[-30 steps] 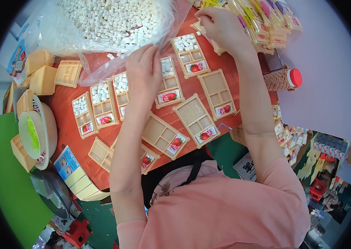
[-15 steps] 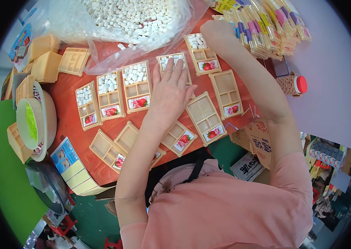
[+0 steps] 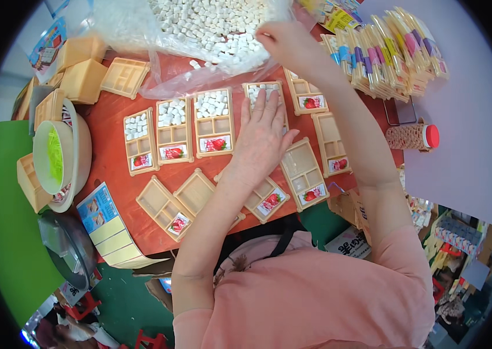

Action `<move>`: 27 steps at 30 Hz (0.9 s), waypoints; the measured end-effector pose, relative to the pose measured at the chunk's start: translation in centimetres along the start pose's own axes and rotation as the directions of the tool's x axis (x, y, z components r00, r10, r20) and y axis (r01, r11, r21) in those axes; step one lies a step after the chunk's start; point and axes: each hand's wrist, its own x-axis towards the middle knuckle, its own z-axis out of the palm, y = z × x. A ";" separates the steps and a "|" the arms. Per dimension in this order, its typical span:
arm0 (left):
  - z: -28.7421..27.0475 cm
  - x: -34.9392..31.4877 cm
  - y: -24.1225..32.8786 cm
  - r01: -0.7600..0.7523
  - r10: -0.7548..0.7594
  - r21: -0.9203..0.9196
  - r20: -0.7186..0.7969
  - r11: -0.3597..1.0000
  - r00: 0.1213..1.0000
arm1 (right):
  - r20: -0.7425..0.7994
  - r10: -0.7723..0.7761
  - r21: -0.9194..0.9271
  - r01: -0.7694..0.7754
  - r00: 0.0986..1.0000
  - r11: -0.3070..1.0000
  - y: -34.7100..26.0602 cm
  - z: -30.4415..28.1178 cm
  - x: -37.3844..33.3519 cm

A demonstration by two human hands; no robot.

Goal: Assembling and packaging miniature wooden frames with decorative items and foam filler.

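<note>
My left hand [image 3: 259, 135] lies flat with fingers apart, its fingertips over the small white marshmallows [image 3: 264, 87] in a beige compartment tray [image 3: 247, 92]. My right hand [image 3: 293, 49] is raised at the near right edge of a clear plastic bag [image 3: 167, 72] heaped with loose marshmallows [image 3: 211, 20]. Its fingers are curled in, and whatever they hold is hidden. Below the right forearm is another tray [image 3: 303, 96], partly covered, with a strawberry-print packet [image 3: 311, 103] in its front compartment. Left of my left hand, several trays [image 3: 214, 127] hold marshmallows and similar packets.
Near the front edge lie several trays [image 3: 161, 203] without marshmallows. Stacked packaged sets [image 3: 374, 64] and a red-lidded jar [image 3: 411, 137] are at the right. Nested bowls [image 3: 80, 157] with green strips [image 3: 54, 157] stand left, beside a printed sheet [image 3: 115, 232].
My right hand has moved left and away, from above the far tray to the bag's edge. My left hand stays on its tray. The whole view has shifted slightly.
</note>
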 end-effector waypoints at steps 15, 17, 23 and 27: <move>-6.8 -6.9 0.8 0.127 -0.127 -0.071 0.006 0.989 0.992 | 0.282 -0.001 -0.240 0.071 0.960 0.968 3.4 7.5 9.2; -6.5 -7.2 2.9 0.090 -0.084 -0.129 0.049 0.988 0.995 | 0.269 -0.102 -0.247 0.171 0.958 0.954 3.4 7.7 7.6; -4.0 -7.4 6.6 -0.047 0.078 -0.276 0.104 0.960 0.991 | 0.352 0.623 -0.140 -0.619 0.698 0.773 -0.9 3.0 9.0; -4.2 -6.8 6.3 -0.027 0.070 -0.334 0.117 0.942 0.991 | 0.206 0.046 0.293 -0.107 0.977 0.950 0.3 -2.2 1.0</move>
